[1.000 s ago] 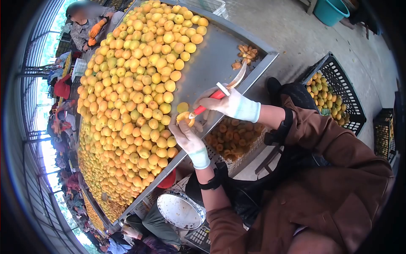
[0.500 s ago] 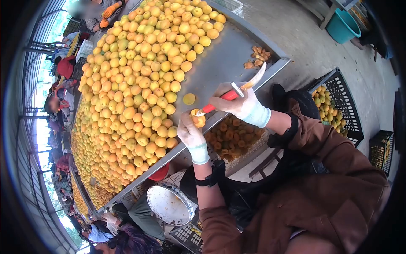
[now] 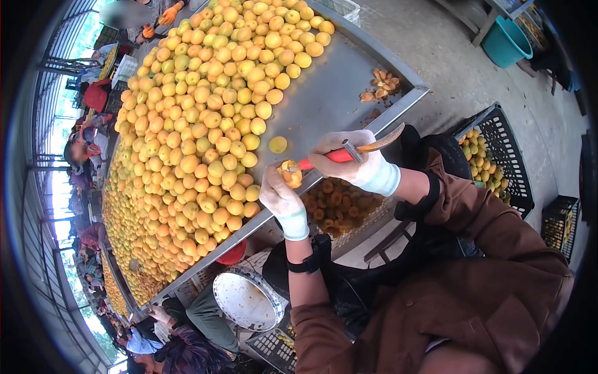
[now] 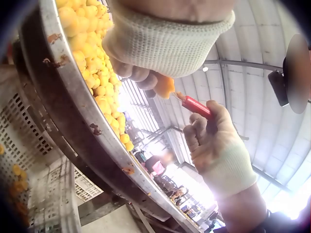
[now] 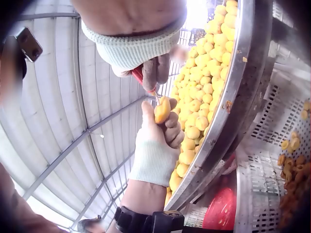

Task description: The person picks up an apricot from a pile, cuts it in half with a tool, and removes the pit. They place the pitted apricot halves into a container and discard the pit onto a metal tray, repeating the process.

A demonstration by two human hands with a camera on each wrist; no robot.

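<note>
Above the metal table's near edge, the gloved left hand [image 3: 281,194] pinches a cut orange-yellow fruit [image 3: 291,174] between thumb and fingers. The gloved right hand [image 3: 356,161] grips the red handle [image 3: 338,156] of a tool whose curved blade [image 3: 385,138] points away from the fruit. In the right wrist view the tool's thin metal tip [image 5: 157,100] meets the top of the fruit [image 5: 162,110]. The left wrist view shows the red handle [image 4: 198,107] in the right fist, its tip at the fruit [image 4: 164,86]. A single yellow fruit [image 3: 278,144] lies on the table beside the hands.
A large heap of fruit [image 3: 205,124] covers the table's left. Small brown pieces [image 3: 381,84] lie near its far corner. Below the hands stands a crate of cut fruit [image 3: 342,206]; a white bucket [image 3: 249,299] and black crate [image 3: 498,153] flank the person. Other people are at left.
Over the last second the hands and fruit have come nearer the table edge in the head view. The right hand has turned, swinging the curved blade toward the body.
</note>
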